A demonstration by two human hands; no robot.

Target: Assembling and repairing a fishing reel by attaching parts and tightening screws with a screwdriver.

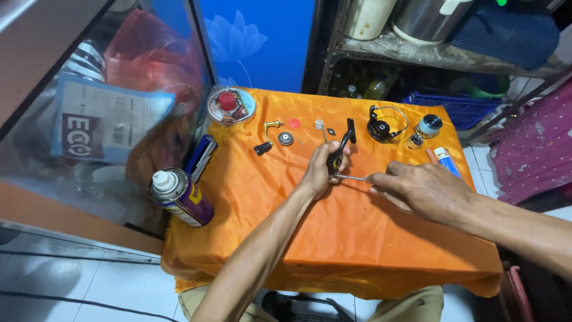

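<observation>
On the orange cloth lie one spray can (180, 196) at nine o'clock, one round tin (231, 105) at eleven, one crank handle (267, 137), one small metal disc (286, 139), one pink washer (294, 123), one spool (428, 126) at two, and one lighter (446, 161).

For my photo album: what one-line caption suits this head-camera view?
Left hand holds a black reel part while right hand works a thin metal tool into it over an orange cloth.

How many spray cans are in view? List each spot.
1. The spray can lies tilted at the left edge of the orange cloth, white cap toward the camera, left of the left hand. Others may be hidden on the cluttered shelf.
</observation>
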